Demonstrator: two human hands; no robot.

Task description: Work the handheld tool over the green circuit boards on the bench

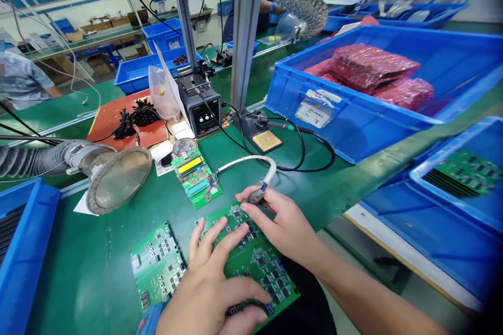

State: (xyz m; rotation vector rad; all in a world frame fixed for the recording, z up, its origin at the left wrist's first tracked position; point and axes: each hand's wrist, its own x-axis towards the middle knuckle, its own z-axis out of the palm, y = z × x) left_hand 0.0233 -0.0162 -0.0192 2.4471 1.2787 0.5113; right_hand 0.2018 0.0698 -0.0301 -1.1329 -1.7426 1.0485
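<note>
The circuit board (255, 267) is pressed flat under the open left hand (212, 288); above it, a cable plug (256, 196) is pinched in the right hand (283, 225).

Single head-worn view, close above the green bench (98, 272), facing forward and down, slightly tilted.

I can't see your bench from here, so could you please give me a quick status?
Left hand flat on large green circuit board. Right hand gripping grey plug on white cable. Second green board alongside, apart.
</note>
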